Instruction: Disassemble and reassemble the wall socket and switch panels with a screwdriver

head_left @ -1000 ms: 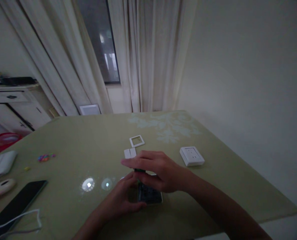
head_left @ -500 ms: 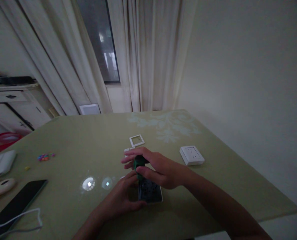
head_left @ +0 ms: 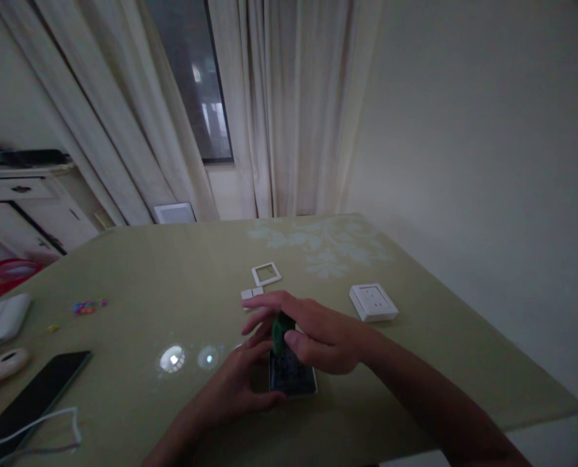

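The right hand (head_left: 318, 334) is curling over the middle of the surface (head_left: 172, 272), pinching a small green handle (head_left: 281, 327) between thumb and bent forefinger while the other fingers are fanning out loosely to the left; the handle is looking smooth and rounded, like moulded plastic, and is standing nearly upright over the dark square module (head_left: 292, 379) below it. Whether its tip is touching the module is hidden by the fingers. The left hand (head_left: 237, 386) is cupping the module's left edge, thumb lying along the near side and fingers closing on the far corner, holding it flat on the surface just in front of the person. The module is showing a dark, pitted face inside a pale rim, dimly lit and blurred. The surface is glossy olive-green with a faint pale leaf pattern at its far end, and is mirroring two round lamp spots (head_left: 172, 358) left of the hands. Just beyond the right hand, two small white rectangular pieces (head_left: 252, 293) are lying side by side, partly covered by the fingertips, with a thin white square frame (head_left: 266, 274) behind them. A white square socket plate (head_left: 373, 302) is sitting apart to the right. At the near left edge a black phone (head_left: 36, 395), a looping white cable (head_left: 50, 431) and a pale oval mouse (head_left: 6, 363) are lying, with tiny coloured bits (head_left: 87, 306) further in. Cream pleated curtains (head_left: 289, 104) are hanging behind.
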{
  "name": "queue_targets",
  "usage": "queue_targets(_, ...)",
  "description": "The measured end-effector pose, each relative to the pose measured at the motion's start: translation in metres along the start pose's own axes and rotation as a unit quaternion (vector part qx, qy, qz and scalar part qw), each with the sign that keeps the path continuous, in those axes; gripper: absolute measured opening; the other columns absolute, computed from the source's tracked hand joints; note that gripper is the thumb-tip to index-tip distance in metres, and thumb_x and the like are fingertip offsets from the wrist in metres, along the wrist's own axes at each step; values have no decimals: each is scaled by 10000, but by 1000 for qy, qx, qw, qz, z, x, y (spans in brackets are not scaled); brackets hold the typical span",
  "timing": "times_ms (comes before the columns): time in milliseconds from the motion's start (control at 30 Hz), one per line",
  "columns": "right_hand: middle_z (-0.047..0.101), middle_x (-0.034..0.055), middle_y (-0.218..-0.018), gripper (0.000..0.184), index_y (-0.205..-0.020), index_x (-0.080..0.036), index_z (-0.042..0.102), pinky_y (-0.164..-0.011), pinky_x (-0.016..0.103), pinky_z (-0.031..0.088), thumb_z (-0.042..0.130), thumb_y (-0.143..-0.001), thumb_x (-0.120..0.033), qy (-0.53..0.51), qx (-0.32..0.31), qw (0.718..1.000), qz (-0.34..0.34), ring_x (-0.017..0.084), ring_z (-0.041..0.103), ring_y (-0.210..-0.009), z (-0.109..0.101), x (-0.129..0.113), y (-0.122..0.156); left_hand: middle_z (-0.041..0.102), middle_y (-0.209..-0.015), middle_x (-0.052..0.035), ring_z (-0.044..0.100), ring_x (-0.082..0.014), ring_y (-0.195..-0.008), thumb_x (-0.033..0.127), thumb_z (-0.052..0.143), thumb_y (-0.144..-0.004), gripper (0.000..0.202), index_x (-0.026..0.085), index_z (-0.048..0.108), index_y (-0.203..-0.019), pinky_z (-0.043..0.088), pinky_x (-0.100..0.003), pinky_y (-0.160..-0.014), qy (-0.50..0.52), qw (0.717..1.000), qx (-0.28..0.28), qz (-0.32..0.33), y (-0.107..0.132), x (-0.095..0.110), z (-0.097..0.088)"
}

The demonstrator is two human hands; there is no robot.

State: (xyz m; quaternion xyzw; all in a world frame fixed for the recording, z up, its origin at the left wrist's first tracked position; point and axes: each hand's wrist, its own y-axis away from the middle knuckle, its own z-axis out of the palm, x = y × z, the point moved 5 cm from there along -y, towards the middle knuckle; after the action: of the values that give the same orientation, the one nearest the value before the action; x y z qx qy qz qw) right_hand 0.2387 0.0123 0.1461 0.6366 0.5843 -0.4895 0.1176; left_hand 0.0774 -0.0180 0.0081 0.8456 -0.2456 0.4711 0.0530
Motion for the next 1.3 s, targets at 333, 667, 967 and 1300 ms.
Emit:
queue_targets(333, 761, 72, -1105, 198, -1237, -200, 673, -885, 306, 567, 645, -1078, -316, 167, 52, 983, -62, 178, 728, -994, 8, 12, -1, 725, -1333, -104, 676, -368, -1213, 365, 897, -781, 517, 251, 744, -1261, 562, -535, -1079, -37, 999, 4, -29, 6, -18, 4)
queue_targets(667, 640, 156, -1356, 398, -1454, -210, 402, -985, 457, 570, 533, -1079, -215, 131, 97, 986, 21, 235, 686, -1151, 2, 11, 2, 713, -1365, -72, 684, -337, -1205, 281, 896, -763, 488, 310, 761, -1231, 578, -451, -1046, 6, 1000, 4, 7, -1, 3, -1)
queue_targets(967, 642, 118, -1426, 445, -1501, -241, 528, -1114, 414, 510, 553, -1068, -142, 115, 65, 990, -40, 214, 597, -1328, 8, 12, -8, 726, -1319, -71, 672, -351, -1197, 346, 887, -767, 523, 293, 737, -1265, 585, -480, -1039, -15, 1000, 13, -13, 3, -10, 2)
queue_targets(1300, 674, 77, -1264, 388, -1484, -284, 615, -984, 319, 569, 605, -1098, -325, 177, 83, 980, -41, 176, 674, -1106, 16, 17, -7, 770, -1233, -83, 723, -350, -1105, 351, 893, -772, 479, 263, 751, -1221, 608, -501, -996, -37, 998, 12, -49, 7, -23, 5)
